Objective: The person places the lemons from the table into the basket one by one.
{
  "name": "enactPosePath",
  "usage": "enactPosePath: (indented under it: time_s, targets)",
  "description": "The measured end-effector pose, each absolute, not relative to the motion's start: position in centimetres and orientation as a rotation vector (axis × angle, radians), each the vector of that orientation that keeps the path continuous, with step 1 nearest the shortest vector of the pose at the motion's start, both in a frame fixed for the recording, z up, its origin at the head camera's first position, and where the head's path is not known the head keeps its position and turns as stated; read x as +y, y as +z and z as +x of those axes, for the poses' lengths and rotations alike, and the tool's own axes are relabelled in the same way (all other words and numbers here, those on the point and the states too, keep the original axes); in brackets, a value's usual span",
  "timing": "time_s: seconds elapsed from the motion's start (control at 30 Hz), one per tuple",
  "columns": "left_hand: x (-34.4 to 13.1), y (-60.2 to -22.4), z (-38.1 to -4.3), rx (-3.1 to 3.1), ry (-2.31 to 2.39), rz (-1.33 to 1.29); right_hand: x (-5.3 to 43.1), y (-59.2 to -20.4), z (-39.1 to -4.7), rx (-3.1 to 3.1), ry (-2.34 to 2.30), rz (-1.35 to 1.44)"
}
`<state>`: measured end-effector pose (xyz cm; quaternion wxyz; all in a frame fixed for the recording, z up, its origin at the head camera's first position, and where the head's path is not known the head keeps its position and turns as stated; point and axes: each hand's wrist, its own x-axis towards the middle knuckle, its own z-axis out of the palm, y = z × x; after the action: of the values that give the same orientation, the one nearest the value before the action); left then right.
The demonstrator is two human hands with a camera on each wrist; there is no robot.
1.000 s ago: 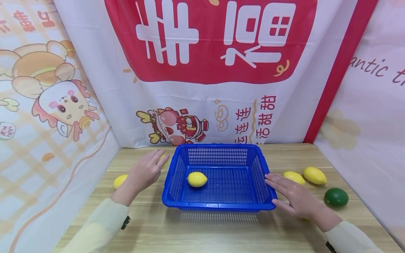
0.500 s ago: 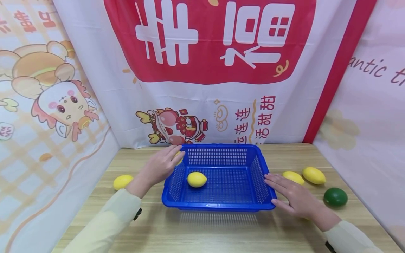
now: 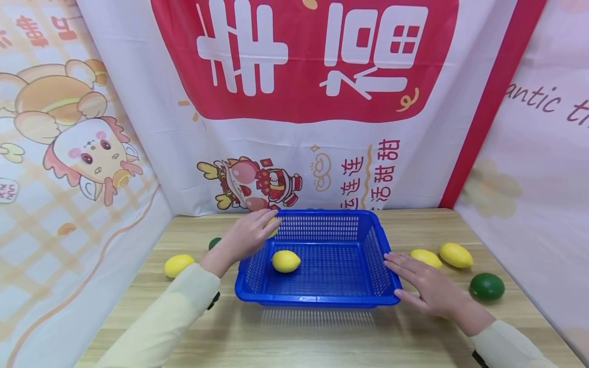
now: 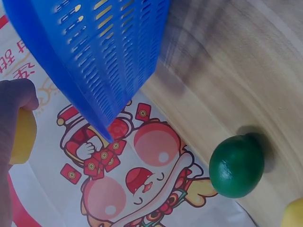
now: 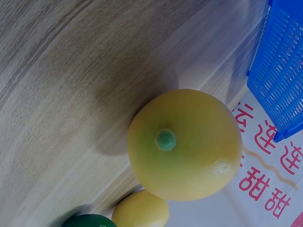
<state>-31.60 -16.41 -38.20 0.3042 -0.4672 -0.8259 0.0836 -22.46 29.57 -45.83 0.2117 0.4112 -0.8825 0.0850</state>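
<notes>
A yellow lemon [image 3: 274,228] is pinched in my left hand [image 3: 248,232], above the back left corner of the blue plastic basket [image 3: 317,298]. Fingers cover most of that lemon in the head view; its lower part shows beside the hand in the left wrist view. Inside the basket, toward the left, lies another lemon [image 3: 286,261]. My right hand [image 3: 430,283] rests with extended fingers on the basket's right rim, thumb near the front corner. Close by the right hand, a lemon [image 5: 184,144] shows large in the right wrist view.
Left of the basket lie a lemon [image 3: 179,266] and a dark green lime [image 4: 236,166], the lime partly behind the left wrist. To the right are a lemon [image 3: 455,255] and another green lime [image 3: 486,286]. A printed cloth [image 3: 299,153] hangs behind the wooden table [image 3: 294,342].
My left hand has moved right with its lemon, from beside the basket to over its back left corner. The lime behind the left wrist has come into view. My right hand stays put.
</notes>
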Motion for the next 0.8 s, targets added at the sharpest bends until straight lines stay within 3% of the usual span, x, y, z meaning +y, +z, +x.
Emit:
enactPosePath:
  time_s: [0.8]
  targets:
    - [-14.4, -39.5, -33.8, -2.472, 0.115, -1.321, 29.7, -45.9, -22.4, -2.449, 0.244, 1.149]
